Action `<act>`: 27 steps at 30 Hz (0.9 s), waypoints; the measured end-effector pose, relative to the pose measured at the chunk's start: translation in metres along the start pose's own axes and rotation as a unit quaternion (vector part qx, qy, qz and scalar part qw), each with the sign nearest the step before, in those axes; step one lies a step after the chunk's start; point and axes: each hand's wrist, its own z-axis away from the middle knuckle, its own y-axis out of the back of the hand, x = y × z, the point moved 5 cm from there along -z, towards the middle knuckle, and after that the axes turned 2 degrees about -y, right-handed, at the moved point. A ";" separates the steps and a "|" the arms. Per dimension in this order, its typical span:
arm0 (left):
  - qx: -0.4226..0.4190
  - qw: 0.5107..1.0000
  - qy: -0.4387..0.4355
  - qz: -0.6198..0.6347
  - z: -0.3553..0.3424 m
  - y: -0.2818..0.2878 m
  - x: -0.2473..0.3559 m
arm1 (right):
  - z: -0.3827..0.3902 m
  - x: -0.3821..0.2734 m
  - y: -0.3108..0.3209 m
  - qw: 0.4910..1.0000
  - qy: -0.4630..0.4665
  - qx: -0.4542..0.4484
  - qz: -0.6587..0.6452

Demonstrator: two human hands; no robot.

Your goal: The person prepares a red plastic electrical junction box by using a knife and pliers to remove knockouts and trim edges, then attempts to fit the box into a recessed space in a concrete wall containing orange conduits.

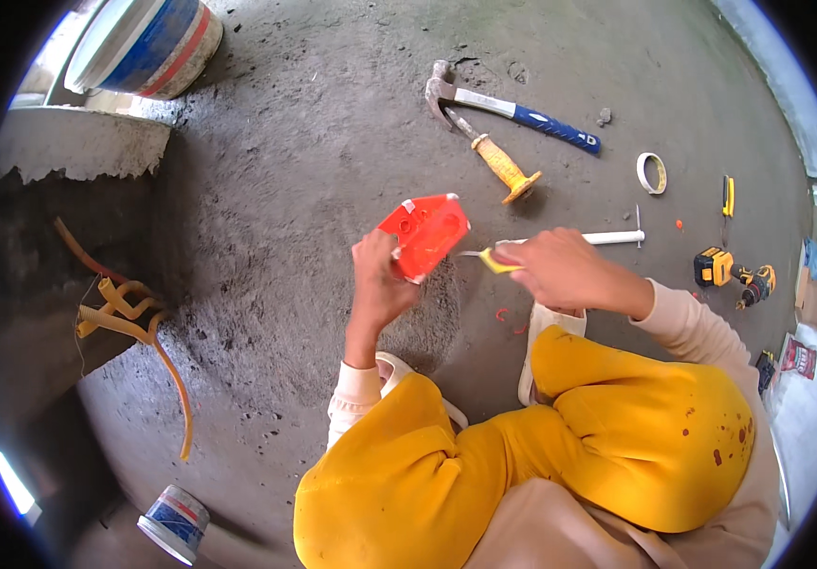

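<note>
My left hand (378,284) grips a red plastic box (432,237) with holes, held tilted above the concrete floor (285,190). My right hand (565,270) is closed on a yellow-handled blade tool (501,261), its thin metal tip pointing left toward the box, just below its right side. A white pipe (607,237) lies behind my right hand. Small red scraps (501,315) lie on the floor between my feet. Farther forward lie a blue-handled claw hammer (555,128) and a chisel with a yellow grip (498,166).
Right: tape roll (644,175), yellow-black hand tool (728,197), cordless drill (754,284), cardboard and packages (811,299) by the wall. Left: large bucket (157,52), broken concrete ledge (76,142), orange conduits (171,379), small bucket (176,522). My yellow-trousered knees (636,436) fill the lower middle.
</note>
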 end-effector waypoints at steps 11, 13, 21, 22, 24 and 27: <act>0.006 0.913 0.116 0.391 0.009 0.004 0.017 | 0.006 0.053 -0.040 0.704 -0.137 0.055 -0.694; -0.001 0.904 0.122 0.409 0.009 0.004 0.021 | 0.006 0.046 -0.041 0.698 -0.162 0.036 -0.696; -0.051 0.921 0.024 0.387 0.016 -0.004 0.033 | 0.007 0.025 -0.052 0.581 -0.213 -0.094 -0.780; -0.053 0.920 0.024 0.387 0.014 -0.005 0.034 | 0.005 0.028 -0.054 0.583 -0.193 -0.066 -0.787; -0.064 0.936 -0.003 0.346 0.012 -0.005 0.040 | 0.005 0.032 -0.051 0.583 -0.172 -0.037 -0.793; -0.049 0.913 0.059 0.402 0.012 -0.010 0.044 | 0.004 0.037 -0.044 0.622 -0.166 -0.014 -0.765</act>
